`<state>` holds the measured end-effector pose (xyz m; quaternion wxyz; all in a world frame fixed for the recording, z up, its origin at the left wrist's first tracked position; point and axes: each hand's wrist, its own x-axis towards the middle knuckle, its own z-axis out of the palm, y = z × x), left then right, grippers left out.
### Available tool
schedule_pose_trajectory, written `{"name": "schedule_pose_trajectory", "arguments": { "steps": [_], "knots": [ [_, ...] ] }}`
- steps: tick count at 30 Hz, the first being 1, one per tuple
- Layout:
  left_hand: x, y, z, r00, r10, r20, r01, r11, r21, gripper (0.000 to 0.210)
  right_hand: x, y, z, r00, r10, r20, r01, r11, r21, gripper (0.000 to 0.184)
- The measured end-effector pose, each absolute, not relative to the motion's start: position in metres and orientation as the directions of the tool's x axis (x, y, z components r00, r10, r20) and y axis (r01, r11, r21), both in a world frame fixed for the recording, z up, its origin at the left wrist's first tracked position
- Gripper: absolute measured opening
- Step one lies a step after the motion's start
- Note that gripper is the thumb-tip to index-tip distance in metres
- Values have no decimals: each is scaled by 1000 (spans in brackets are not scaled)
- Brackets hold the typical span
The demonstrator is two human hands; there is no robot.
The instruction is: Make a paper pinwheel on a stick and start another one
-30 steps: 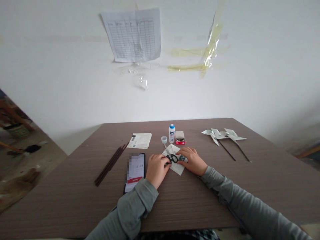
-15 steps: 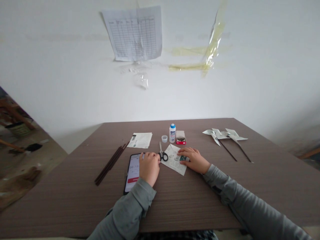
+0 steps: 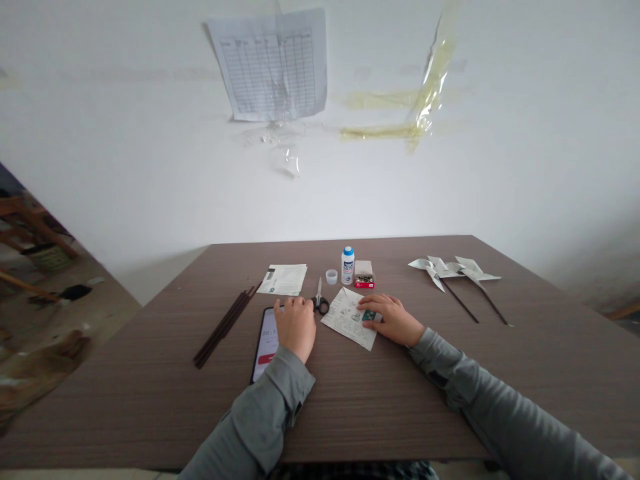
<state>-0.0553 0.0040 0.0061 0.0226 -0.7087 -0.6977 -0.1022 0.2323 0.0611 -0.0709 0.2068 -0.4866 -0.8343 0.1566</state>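
Note:
My left hand (image 3: 296, 328) is over the upper right part of a phone (image 3: 265, 343) with a lit timer screen. Its curled fingers meet the black handle of a pair of scissors (image 3: 320, 297), whose blades point away from me; part of the handle is hidden by the fingers. My right hand (image 3: 395, 319) rests with fingers spread on a printed square sheet of paper (image 3: 350, 327), pressing its right side. The paper has small pictures and text and a crease near its top corner.
Behind the sheet stand a white glue bottle (image 3: 348, 265), a small clear cap (image 3: 331, 277) and a red box of pins (image 3: 365, 277). Paper sheets (image 3: 283, 279) and dark sticks (image 3: 225, 328) lie left. Paper pinwheels (image 3: 470, 268) on sticks lie right, near the wall (image 3: 400, 193).
My left hand and the scissors have shifted slightly left, away from the sheet, so a gap now shows between scissors and paper. My right hand stays on the sheet.

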Motion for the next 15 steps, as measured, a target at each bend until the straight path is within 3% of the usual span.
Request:
{"name": "schedule_pose_trajectory", "arguments": {
  "steps": [6,15],
  "knots": [
    [-52,-2,3,89,974,208,974,-129,186,35,234,61,-72,-439,876,200,738,479,-475,39],
    [-47,3,-5,116,971,209,967,-158,198,29,233,61,-70,-425,887,181,745,456,-487,41]
  ]
}}
